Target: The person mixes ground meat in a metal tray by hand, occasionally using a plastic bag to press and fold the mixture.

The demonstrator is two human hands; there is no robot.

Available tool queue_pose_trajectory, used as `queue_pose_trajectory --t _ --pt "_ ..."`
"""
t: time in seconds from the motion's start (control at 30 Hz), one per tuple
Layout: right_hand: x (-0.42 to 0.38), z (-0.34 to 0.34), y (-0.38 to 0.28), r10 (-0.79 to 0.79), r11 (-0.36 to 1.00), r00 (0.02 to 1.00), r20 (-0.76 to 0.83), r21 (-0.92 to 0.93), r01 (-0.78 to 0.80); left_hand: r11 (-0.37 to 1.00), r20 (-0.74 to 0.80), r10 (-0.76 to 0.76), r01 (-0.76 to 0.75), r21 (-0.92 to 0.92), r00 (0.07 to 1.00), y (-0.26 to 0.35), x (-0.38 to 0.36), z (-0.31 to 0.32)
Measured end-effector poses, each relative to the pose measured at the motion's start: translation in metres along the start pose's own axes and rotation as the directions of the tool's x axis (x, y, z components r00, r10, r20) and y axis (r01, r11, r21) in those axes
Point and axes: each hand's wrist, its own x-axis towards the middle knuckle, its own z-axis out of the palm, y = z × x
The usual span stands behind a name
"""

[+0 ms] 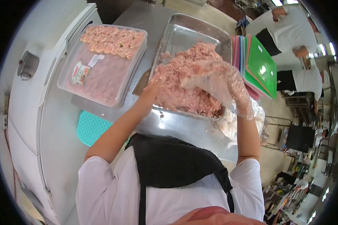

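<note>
In the head view, the left hand is sunk in the near left part of a mound of ground meat; the meat hides its fingers, so how wide its grip is cannot be told. The right hand, in a loose clear plastic glove, reaches in from the right over the mound. Its fingers blur into the glove and meat, so their spread and any hold cannot be made out.

The meat lies in a rectangular metal tray, whose far end shows bare metal. The tray rests on a stainless steel table. To its left is a clear plastic container of more meat; to its right stand coloured plastic boards, with crumpled clear plastic nearer. A teal perforated object shows below the table's edge. At right, people in white shirts stand in the room.
</note>
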Motion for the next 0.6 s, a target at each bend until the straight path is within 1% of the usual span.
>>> queue_pose_trajectory --t 0.03,0.07,0.1,0.13,0.17,0.2,0.23,0.27,0.3,0.33,0.37,0.4,0.47,0.5,0.53,0.57,0.6 --pt "-0.003 0.001 -0.017 -0.02 1.0 0.999 -0.04 -0.007 0.02 0.985 -0.037 -0.137 0.132 -0.108 0.99 0.022 -0.013 0.007" --pt "-0.003 0.003 -0.038 -0.042 0.999 0.996 -0.079 -0.015 0.041 0.968 -0.007 -0.188 0.184 -0.172 0.982 0.043 -0.021 0.013" --pt "-0.008 0.005 -0.053 -0.084 0.975 0.974 -0.209 -0.22 0.037 0.944 0.024 -0.234 0.233 -0.235 0.972 0.062 -0.027 0.017" --pt "-0.014 0.006 -0.068 -0.125 0.913 0.934 -0.335 -0.407 -0.024 0.913 0.054 -0.275 0.279 -0.3 0.96 0.074 -0.031 0.02" --pt "-0.01 -0.012 -0.057 -0.282 0.78 0.906 -0.316 -0.626 0.025 0.888 0.024 -0.352 0.342 -0.308 0.936 0.081 -0.027 0.021" --pt "-0.011 -0.019 -0.061 -0.418 0.622 0.871 -0.259 -0.78 0.066 0.901 0.038 -0.322 0.318 -0.296 0.946 0.08 -0.024 0.023" --pt "-0.011 -0.025 -0.067 -0.544 0.432 0.816 -0.197 -0.899 0.071 0.912 0.052 -0.292 0.294 -0.285 0.955 0.075 -0.02 0.024" --pt "-0.014 -0.024 -0.072 -0.39 0.784 0.845 -0.365 -0.613 0.098 0.923 0.066 -0.26 0.269 -0.276 0.963 0.068 -0.014 0.023" --pt "-0.017 -0.016 -0.081 -0.179 0.975 0.877 -0.445 -0.2 0.097 0.916 0.086 -0.262 0.276 -0.292 0.961 0.055 -0.001 0.016" --pt "-0.02 -0.011 -0.085 0.043 0.965 0.905 -0.423 0.252 0.071 0.909 0.107 -0.262 0.282 -0.307 0.959 0.037 0.014 0.008" --pt "-0.026 -0.02 -0.071 0.02 0.987 0.941 -0.338 0.158 0.036 0.902 0.131 -0.258 0.288 -0.321 0.957 0.03 0.024 0.004" --pt "-0.032 -0.016 -0.07 0.089 0.954 0.967 -0.239 0.299 -0.014 0.906 0.119 -0.279 0.303 -0.297 0.953 0.037 0.024 0.01" --pt "-0.048 -0.003 -0.068 0.182 0.826 0.983 -0.006 0.544 -0.149 0.908 0.09 -0.324 0.336 -0.251 0.942 0.052 0.019 0.023" --pt "-0.048 -0.012 -0.024 0.144 0.947 0.988 -0.051 0.297 -0.122 0.915 0.066 -0.338 0.344 -0.211 0.939 0.049 0.02 0.022" --pt "-0.051 -0.008 -0.029 0.079 0.996 0.993 -0.087 -0.022 -0.082 0.92 0.041 -0.351 0.353 -0.17 0.935 0.042 0.022 0.02" --pt "-0.058 -0.001 -0.036 0.01 0.94 0.995 -0.102 -0.34 -0.044 0.923 0.016 -0.364 0.363 -0.127 0.931 0.036 0.024 0.019" --pt "-0.063 0.004 -0.04 -0.06 0.783 0.993 -0.099 -0.622 -0.015 0.925 0.01 -0.372 0.371 -0.079 0.928 0.035 0.026 0.019"
